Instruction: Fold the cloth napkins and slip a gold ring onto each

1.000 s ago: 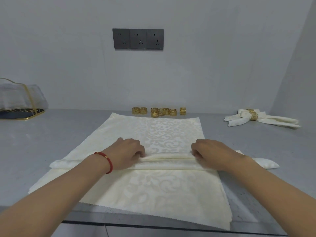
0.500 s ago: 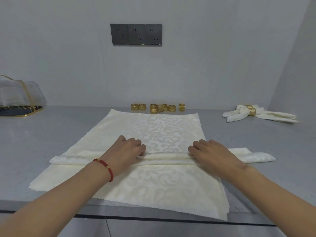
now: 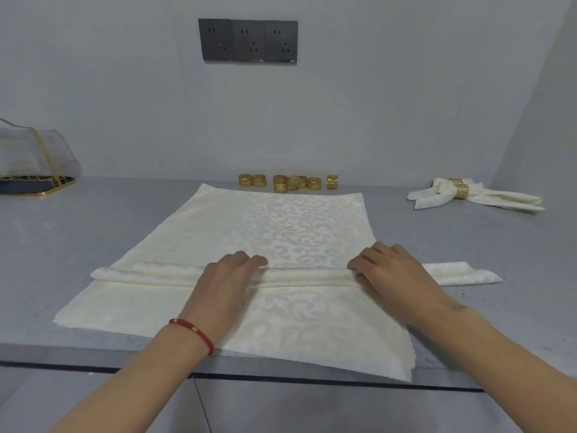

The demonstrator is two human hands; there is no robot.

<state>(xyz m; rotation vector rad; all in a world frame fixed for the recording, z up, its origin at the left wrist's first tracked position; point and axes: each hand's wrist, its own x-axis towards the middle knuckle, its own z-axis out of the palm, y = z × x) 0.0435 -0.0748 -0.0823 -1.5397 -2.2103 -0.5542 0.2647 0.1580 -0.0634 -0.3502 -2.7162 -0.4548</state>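
Head view: left hand (image 3: 229, 278) & right hand (image 3: 390, 273), fingers flat, press the rolled cream damask napkin (image 3: 303, 276) lying across the flat napkin stack (image 3: 281, 326) on the grey bench (image 3: 78, 245); folding step, next needs a gold ring (image 3: 332, 181) from by the wall

On the counter (image 3: 78, 245) before me lies the napkin stack (image 3: 281, 323), a folded napkin (image 3: 306, 276) across it under my left hand (image 3: 228, 282) and right hand (image 3: 393, 276), rings (image 3: 287, 182) behind, ringed napkins (image 3: 468, 195) far right, a basket (image 3: 34, 164) far left.
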